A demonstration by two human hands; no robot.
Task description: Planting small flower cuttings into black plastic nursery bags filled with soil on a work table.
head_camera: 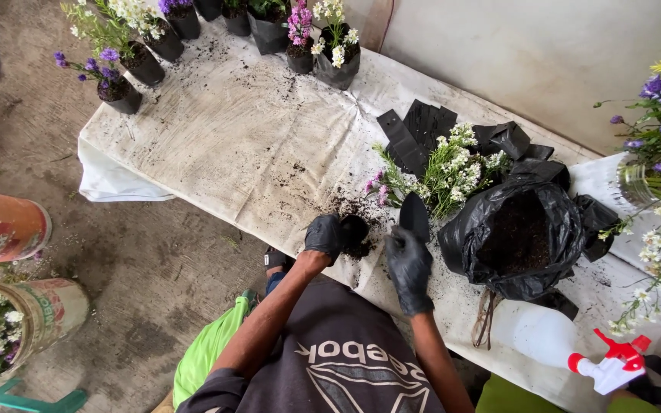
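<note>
Left hand (324, 235), gloved, closed around small black nursery bag (356, 231) of soil at tabletop (231, 145) edge. Right hand (408, 264) grips black trowel (414, 216), blade just right of bag.

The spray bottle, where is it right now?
In the head view the white spray bottle with its red trigger lies on its side at the table's near right corner, just below the black soil bag, off to the right of the right hand.
</note>
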